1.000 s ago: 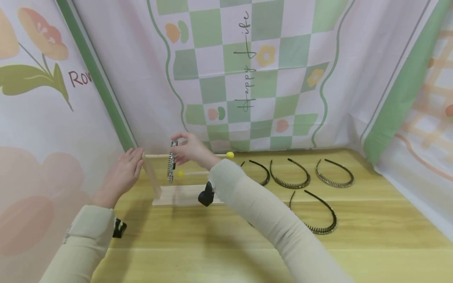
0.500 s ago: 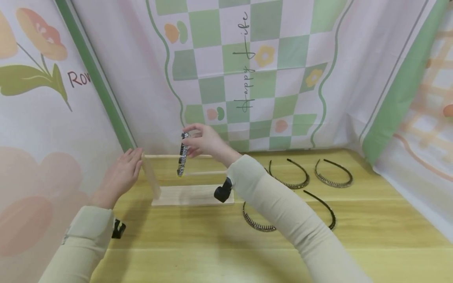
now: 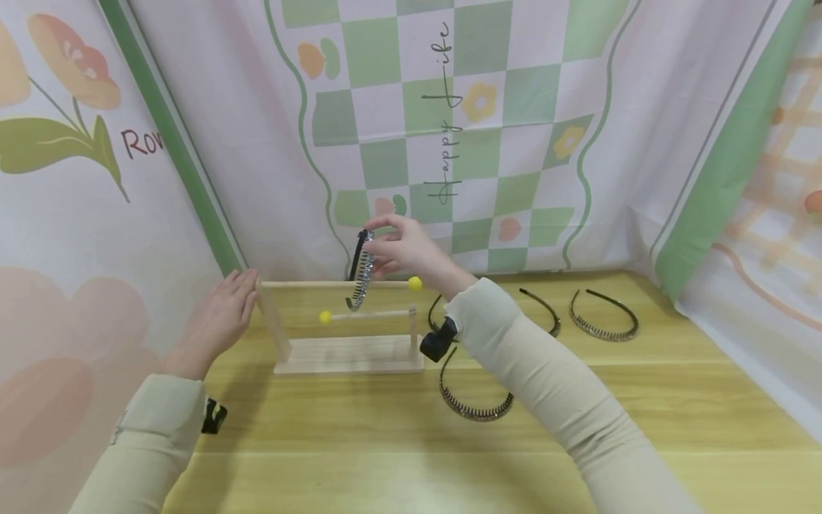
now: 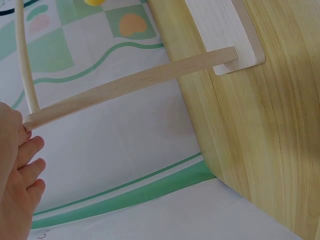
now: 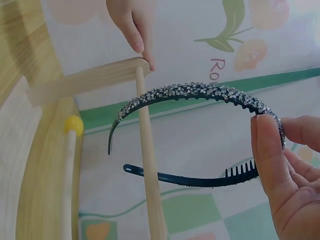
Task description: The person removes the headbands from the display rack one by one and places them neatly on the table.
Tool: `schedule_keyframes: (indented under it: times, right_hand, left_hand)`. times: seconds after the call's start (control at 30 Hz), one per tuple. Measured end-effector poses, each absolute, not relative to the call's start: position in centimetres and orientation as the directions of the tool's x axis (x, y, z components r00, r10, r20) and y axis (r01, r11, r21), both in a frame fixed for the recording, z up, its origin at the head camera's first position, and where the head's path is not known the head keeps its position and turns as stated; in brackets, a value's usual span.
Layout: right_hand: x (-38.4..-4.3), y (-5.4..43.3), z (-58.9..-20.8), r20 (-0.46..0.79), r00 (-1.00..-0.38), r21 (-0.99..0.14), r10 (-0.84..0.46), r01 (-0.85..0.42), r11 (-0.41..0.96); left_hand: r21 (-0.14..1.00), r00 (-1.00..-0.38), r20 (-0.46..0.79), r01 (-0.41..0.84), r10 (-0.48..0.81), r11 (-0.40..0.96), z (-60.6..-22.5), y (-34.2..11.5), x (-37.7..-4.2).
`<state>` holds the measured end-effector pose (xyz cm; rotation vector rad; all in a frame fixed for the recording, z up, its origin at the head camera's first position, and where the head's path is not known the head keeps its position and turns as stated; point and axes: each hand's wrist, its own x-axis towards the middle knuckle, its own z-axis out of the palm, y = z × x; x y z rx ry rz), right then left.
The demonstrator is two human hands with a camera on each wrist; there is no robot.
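A black toothed headband studded with silvery stones [image 3: 363, 271] is held by my right hand [image 3: 411, 250], pinched between thumb and fingers at its curved part. In the right wrist view, the arms of the headband [image 5: 200, 91] pass on opposite sides of the stand's upper rod [image 5: 150, 165], tips pointing away from the hand. The wooden stand [image 3: 347, 355] has a lower rod with a yellow ball [image 3: 325, 318] at its left end. My left hand [image 3: 221, 314] touches the top of the left post [image 3: 275, 325] with its fingers fairly straight.
Several dark headbands lie on the wooden table right of the stand, among them one at the far right [image 3: 604, 334] and one nearer [image 3: 477, 412]; my right sleeve [image 3: 552, 385] hides some. Another yellow ball [image 3: 414, 283] caps the upper rod's right end. Printed curtains stand behind and left.
My right hand has moved to the right along the upper rod with the headband, which has turned so its toothed inside shows. The left hand stays at the post.
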<state>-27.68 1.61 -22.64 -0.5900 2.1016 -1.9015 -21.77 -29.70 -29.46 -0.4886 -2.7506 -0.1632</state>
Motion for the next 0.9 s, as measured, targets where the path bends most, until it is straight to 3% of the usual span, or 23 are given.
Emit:
schedule_keyframes:
  times: [0.4,0.9]
  right_hand:
    - [-27.4,5.4,-22.4,0.124,-0.905,-0.98,-0.406,-0.175,0.09]
    - [-27.3,10.1,-23.0,0.151,-0.921,-0.983,-0.359,-0.178,0.041]
  left_hand:
    - [0.08,-0.86,0.399,0.378,0.318,0.922,-29.7,-29.8,-21.7]
    - [0.061,-0.891,0.335,0.345,0.307,0.937,-29.5,-29.9,-21.9]
